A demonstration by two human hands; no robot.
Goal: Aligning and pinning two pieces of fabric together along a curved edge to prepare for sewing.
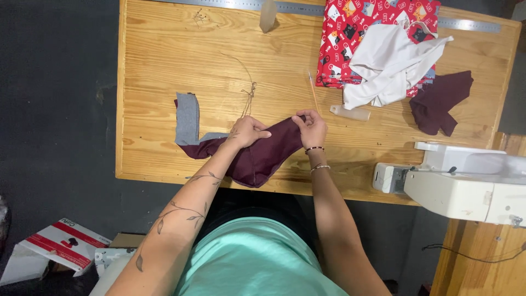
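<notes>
Both hands on maroon fabric (263, 153) | left hand (247, 132) flat | right hand (311, 127) pinching edge

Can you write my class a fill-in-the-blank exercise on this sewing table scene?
1. Both hands rest on a ____ coloured cloth.
2. The left hand lies flat; the right hand pinches the cloth's ____ edge.
3. A strip of ____ fabric lies left of the cloth.
4. The sewing machine stands at the table's ____ side.

Missing words: maroon; upper; grey; right
</notes>
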